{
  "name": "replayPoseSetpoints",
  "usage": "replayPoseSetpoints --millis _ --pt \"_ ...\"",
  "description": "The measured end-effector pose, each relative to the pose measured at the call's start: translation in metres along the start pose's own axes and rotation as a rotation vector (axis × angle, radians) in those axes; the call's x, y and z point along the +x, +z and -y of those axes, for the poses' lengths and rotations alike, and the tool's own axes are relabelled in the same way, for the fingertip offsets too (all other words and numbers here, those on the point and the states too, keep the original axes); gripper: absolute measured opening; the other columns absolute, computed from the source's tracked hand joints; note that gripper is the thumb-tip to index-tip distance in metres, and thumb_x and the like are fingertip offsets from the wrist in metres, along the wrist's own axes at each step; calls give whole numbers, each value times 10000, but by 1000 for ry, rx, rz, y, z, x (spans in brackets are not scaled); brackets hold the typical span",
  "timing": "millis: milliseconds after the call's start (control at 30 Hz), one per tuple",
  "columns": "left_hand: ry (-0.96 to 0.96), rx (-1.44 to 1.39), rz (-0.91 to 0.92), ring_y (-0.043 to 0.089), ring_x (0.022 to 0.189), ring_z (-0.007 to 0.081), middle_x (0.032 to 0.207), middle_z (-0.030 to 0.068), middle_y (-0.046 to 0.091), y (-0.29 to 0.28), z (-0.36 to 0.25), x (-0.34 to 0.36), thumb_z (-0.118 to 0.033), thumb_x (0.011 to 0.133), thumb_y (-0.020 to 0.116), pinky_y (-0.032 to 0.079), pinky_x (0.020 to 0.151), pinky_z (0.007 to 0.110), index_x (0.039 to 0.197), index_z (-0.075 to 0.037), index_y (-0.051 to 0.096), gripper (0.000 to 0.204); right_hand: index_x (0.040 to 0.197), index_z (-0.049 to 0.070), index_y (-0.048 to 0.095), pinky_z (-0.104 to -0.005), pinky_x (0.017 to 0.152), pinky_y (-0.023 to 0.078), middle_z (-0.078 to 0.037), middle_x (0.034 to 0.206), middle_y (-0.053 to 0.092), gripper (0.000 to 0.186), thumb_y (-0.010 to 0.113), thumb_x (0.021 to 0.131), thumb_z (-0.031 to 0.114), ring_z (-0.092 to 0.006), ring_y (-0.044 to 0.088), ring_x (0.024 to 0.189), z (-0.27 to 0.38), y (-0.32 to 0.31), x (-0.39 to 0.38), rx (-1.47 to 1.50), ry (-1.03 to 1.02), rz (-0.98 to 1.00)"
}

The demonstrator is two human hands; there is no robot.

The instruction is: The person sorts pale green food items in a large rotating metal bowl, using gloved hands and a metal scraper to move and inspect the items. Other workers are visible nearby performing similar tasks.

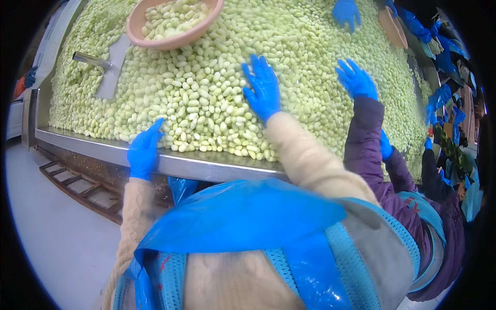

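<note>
A thick layer of pale green, oval pieces like small fruits [206, 103] covers a metal-edged table; their exact kind I cannot make out. My right hand [262, 87], in a blue glove, lies over the layer with its fingers spread and nothing visible in its grip. At the table's near rim is my left hand [142, 152], also gloved in blue. Its fingers stretch over the metal edge [206, 168] to the nearest pieces, and its palm side is hidden. Both of my sleeves are cream knit.
Far left of centre, a pink bowl [135, 31] holds more pieces. A metal scoop [109, 77] lies on the layer at left. To my right, a co-worker's gloved hand [356, 80] reaches over the pieces; another gloved hand [346, 13] is across. A second bowl [391, 28] stands far right.
</note>
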State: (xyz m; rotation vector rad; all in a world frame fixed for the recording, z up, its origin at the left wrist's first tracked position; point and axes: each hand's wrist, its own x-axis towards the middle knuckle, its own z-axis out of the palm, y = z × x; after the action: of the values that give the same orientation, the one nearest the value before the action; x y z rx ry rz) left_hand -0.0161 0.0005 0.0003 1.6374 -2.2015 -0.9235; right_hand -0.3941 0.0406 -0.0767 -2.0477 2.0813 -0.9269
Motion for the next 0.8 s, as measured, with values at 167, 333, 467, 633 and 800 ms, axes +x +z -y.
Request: replayPoseSetpoints --millis 167,333,467,633,800 --pt "91 -115 -63 683 923 188 1011 127 719 7 6 2 -165 1001 551 532 850 323 1313 -162 658 330 1505 101 417 -356 1167 318 -119 1518 463 530 545 999 196 -249 407 1419 -34 -39 14 765 313 -1" --pt "53 -70 -49 680 921 186 1015 119 719 -1 -1 0 -155 995 564 528 845 326 1312 -169 660 332 1450 131 503 -339 1132 380 -118 1472 518 484 590 980 208 -268 496 1349 35 -85 29 1063 407 67" --pt "76 -72 -61 676 906 186 1002 113 719 2 6 -1 -165 998 562 526 838 326 1315 -174 659 332 1464 163 483 -477 1181 294 -96 1542 422 638 712 876 255 -299 372 1436 74 -29 -20 64 -307 320" --pt "60 -24 -40 676 911 187 1017 115 718 1 2 0 -159 1001 553 525 845 322 1317 -176 657 333 1188 298 705 -528 1187 258 -47 1527 434 422 780 774 331 -370 324 1446 4 -42 -70 -169 -134 380" --pt "75 -164 -52 678 938 185 1062 124 714 0 -2 -3 -157 1003 559 530 861 318 1308 -140 660 322 1274 317 668 -452 1160 334 -56 1533 427 487 714 824 136 -352 404 1402 -93 -110 -81 -623 166 560"
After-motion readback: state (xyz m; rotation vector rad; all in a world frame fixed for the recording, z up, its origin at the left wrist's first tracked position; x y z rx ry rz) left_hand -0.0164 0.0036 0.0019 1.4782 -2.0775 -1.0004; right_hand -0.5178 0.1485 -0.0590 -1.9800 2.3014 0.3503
